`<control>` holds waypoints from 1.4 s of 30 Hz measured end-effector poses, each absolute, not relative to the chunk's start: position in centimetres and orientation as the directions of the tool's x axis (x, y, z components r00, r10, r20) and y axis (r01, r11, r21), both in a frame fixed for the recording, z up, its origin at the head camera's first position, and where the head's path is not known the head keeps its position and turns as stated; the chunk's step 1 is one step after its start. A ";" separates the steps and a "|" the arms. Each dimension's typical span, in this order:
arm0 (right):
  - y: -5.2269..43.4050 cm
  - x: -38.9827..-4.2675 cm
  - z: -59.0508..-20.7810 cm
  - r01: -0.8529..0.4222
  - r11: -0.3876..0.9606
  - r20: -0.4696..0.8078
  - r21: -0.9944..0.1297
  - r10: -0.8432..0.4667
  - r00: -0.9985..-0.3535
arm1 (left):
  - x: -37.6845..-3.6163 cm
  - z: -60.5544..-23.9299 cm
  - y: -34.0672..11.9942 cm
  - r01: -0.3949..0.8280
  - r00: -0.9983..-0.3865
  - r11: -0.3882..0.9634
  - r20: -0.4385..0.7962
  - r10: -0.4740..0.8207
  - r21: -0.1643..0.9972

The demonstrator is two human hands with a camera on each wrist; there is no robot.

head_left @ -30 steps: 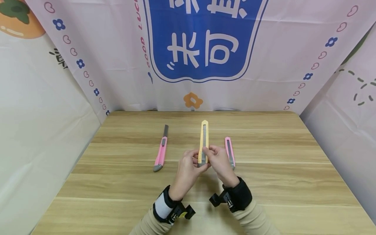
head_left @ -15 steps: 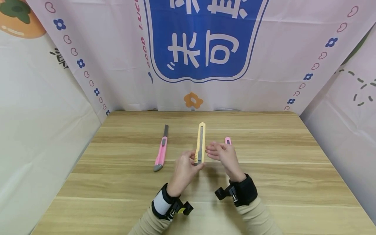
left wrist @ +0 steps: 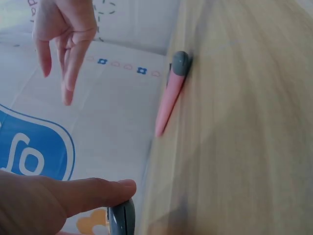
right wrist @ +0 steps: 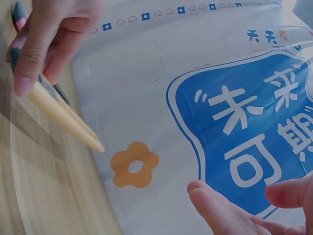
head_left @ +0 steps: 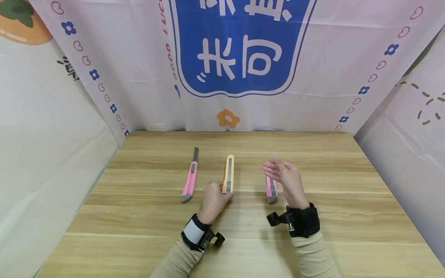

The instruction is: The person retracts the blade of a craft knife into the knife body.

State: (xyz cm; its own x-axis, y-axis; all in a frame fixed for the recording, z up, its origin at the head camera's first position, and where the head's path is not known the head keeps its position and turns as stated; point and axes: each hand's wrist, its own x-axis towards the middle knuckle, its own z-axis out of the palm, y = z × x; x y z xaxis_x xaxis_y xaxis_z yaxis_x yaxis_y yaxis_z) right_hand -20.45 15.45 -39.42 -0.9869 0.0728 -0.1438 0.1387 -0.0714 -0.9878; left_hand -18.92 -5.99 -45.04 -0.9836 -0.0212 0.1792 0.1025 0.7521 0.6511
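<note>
The yellow cutter (head_left: 227,172) is pinched at its base by the fingers of the left hand (head_left: 213,201). To their left a pink cutter (head_left: 190,179) (blade extended) is seen. A second pink cutter (head_left: 271,190) is partly hidden beneath the straightened fingers of the right hand (head_left: 290,179).

Two pink cutters (head_left: 190,182) (head_left: 270,191) lie on the wooden table (head_left: 139,231).

The desk (head_left: 351,208) lies open left of the left cutter (head_left: 190,179) and right of the right cutter (head_left: 271,188), which the right fingers (head_left: 272,166) roof over. Left fingers (left wrist: 98,192) narrow the passage left of the yellow cutter (head_left: 228,172); a curtain (head_left: 295,110) bars the far side.
</note>
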 end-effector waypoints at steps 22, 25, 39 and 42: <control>15.8 -20.4 -39.0 0.120 -0.111 -0.129 -0.987 0.077 -0.989 | -19.4 -47.1 -5.9 0.046 -0.987 0.790 0.150 -0.059 0.611; 15.9 -20.5 -39.0 0.117 -0.115 -0.127 -0.986 0.078 -0.989 | -19.4 -47.2 -5.8 0.039 -0.986 0.797 0.150 -0.066 0.602; 16.0 -20.4 -38.9 0.125 -0.127 -0.135 -0.984 0.070 -0.988 | -19.3 -47.2 -5.9 0.016 -0.990 0.787 0.118 -0.073 0.617; 16.0 -20.4 -38.9 0.125 -0.130 -0.135 -0.984 0.067 -0.989 | -19.3 -47.2 -5.9 0.013 -0.991 0.786 0.111 -0.070 0.618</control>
State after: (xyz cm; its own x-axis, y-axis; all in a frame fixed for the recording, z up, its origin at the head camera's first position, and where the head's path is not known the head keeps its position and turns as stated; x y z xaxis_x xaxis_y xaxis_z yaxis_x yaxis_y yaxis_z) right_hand -20.41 15.99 -38.94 -0.9886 0.0672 -0.1348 0.1253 -0.1297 -0.9836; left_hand -19.34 -5.92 -47.20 -0.9913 -0.0705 0.1112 0.0135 0.7859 0.6182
